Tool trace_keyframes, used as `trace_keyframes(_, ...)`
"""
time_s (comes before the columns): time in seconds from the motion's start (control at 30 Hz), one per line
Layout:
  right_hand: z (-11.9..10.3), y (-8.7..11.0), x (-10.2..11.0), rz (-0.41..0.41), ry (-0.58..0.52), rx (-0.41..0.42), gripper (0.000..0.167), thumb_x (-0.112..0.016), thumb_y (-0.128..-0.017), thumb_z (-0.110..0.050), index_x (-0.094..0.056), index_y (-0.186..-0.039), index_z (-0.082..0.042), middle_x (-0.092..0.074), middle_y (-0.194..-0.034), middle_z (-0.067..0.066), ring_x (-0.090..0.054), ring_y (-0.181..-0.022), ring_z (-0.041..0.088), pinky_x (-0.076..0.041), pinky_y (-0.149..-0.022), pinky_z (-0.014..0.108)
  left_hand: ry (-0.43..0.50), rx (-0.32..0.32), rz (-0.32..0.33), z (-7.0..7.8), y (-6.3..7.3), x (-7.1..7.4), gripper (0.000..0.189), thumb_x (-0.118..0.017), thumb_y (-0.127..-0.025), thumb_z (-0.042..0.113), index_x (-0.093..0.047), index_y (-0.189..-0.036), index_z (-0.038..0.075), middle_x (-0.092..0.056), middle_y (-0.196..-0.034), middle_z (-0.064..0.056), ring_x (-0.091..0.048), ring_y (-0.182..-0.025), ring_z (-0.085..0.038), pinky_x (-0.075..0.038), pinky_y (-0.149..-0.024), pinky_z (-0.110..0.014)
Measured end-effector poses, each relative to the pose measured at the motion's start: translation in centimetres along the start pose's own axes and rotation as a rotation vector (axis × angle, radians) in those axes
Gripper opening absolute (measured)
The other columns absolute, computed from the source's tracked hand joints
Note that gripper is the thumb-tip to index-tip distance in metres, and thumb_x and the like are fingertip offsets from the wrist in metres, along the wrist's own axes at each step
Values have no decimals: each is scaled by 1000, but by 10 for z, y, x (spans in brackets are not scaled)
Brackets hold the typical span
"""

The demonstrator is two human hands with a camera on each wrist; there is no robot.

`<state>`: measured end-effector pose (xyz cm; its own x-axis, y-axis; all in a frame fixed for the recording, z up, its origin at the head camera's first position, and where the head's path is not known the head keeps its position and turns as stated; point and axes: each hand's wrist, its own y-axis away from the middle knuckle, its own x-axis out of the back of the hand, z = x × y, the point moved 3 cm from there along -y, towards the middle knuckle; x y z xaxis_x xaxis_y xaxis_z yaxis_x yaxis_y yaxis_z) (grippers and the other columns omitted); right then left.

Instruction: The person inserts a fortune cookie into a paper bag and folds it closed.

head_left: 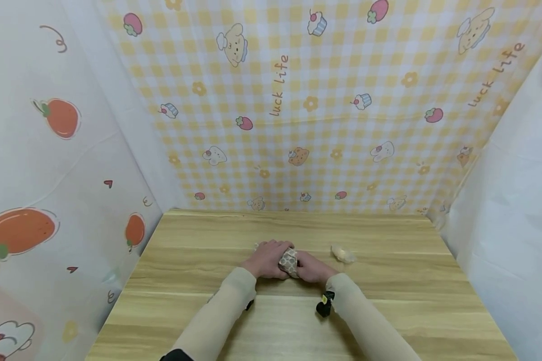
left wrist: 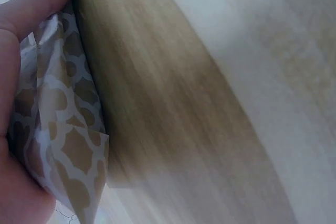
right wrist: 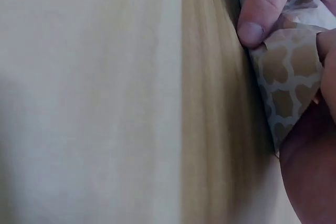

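Note:
A small packet in tan-and-white patterned wrapping paper [head_left: 288, 262] lies low over the wooden table between both hands. My left hand [head_left: 267, 259] grips it from the left, its fingers curved over the far side. From the other side my right hand [head_left: 313, 267] holds the right end, fingers bent against the paper. In the left wrist view, a pointed fold of the patterned paper [left wrist: 76, 166] sticks out past the hand. The right wrist view shows a thumb [right wrist: 252, 30] pressing beside a folded paper corner [right wrist: 286, 77]. What is inside the paper is hidden.
A small translucent crumpled piece [head_left: 343, 253] lies on the wooden table [head_left: 388, 301], right of the hands. Behind the table hangs a yellow checked cloth [head_left: 311, 130]. White sheets close off both sides, the left one [head_left: 81, 175] printed with fruit.

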<state>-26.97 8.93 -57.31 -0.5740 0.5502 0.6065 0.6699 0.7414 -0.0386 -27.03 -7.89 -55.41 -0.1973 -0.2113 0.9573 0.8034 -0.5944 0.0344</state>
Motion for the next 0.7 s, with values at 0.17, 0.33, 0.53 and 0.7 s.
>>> trace_keyframes(0.17,-1,5,-1,69,-42,-29,14,-66,-100,-4,-72,-112,-10,-70,-105,-1,-61,-94,7,-52,-88,27,13,-3,4,-1,0,-1,86,-92,-77,47,-51,-148,22,-66,-137,1,-61,-114,-21,-50,-100,-48)
trace_keyframes(0.33,0,12,-3,105,-69,-61,11,-68,-101,-10,-73,-111,-13,-69,-106,-3,-61,-96,8,-51,-89,28,13,-8,-6,-2,2,-4,91,-91,-75,49,-49,-151,20,-63,-141,1,-60,-117,-20,-49,-103,-47)
trace_keyframes(0.53,1,21,-1,119,-165,-95,18,-65,-105,-15,-71,-121,-12,-69,-111,4,-63,-91,12,-56,-70,29,28,10,-11,-3,1,-6,95,-91,-74,51,-47,-153,19,-61,-145,0,-58,-121,-21,-47,-108,-49)
trace_keyframes(0.7,-2,32,8,125,-241,-116,36,-66,-106,-20,-65,-141,-13,-70,-127,7,-68,-107,19,-60,-78,30,57,32,-21,-5,1,-4,96,-92,-74,50,-46,-154,20,-58,-148,0,-57,-125,-21,-44,-111,-49)
